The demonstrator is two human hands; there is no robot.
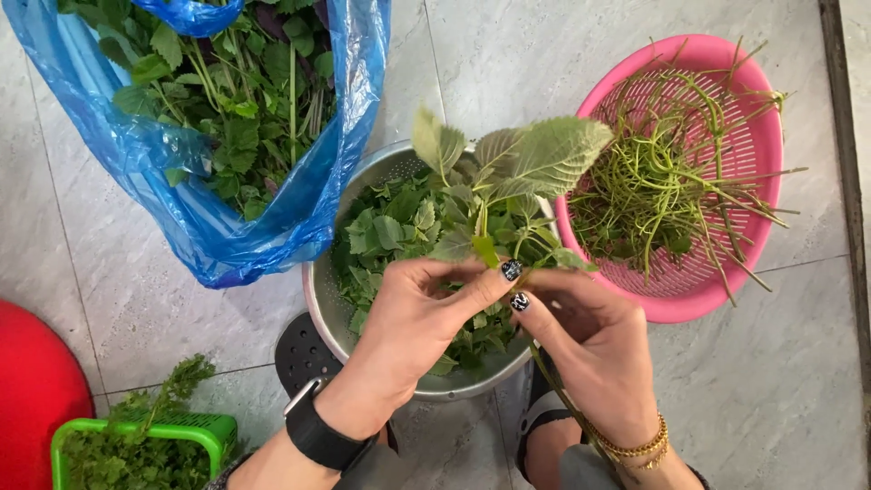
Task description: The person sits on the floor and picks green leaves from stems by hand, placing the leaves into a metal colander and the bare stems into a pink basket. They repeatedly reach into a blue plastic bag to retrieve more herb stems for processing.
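Observation:
Over a metal bowl [318,290] full of plucked green leaves, both my hands hold one leafy herb sprig [535,159]. My left hand [413,331], with a black watch on its wrist, pinches the sprig just under its leaves. My right hand [590,340], wearing gold bracelets, grips the stalk, which runs down past my wrist. The sprig's broad toothed leaves stand up above the bowl's far rim.
A pink colander [762,154] of bare green stems sits at the right. A blue plastic bag [227,227] of leafy herbs lies at the upper left. A small green basket [195,426] of herbs and a red object [32,390] are at the lower left, on a grey tiled floor.

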